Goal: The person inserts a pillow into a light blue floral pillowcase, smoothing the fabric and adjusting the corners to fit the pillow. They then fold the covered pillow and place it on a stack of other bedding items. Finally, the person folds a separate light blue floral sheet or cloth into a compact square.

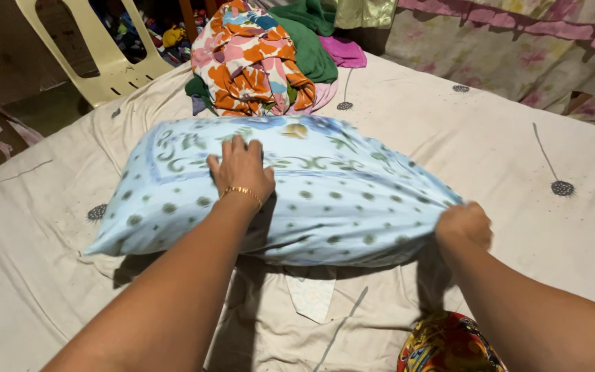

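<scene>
We judge casing under way: left hand [241, 169] flat on the pillow [277, 193], right hand [464, 226] gripping its pillowcase [408, 227] corner, which needs tugging square next.

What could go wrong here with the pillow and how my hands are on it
The right hand grips only the corner of the pillow, so the fabric might slip free or bunch. The left hand presses flat on top without gripping, so the pillow could slide on the bedsheet. The pile of clothes sits close behind and could get nudged.
</scene>
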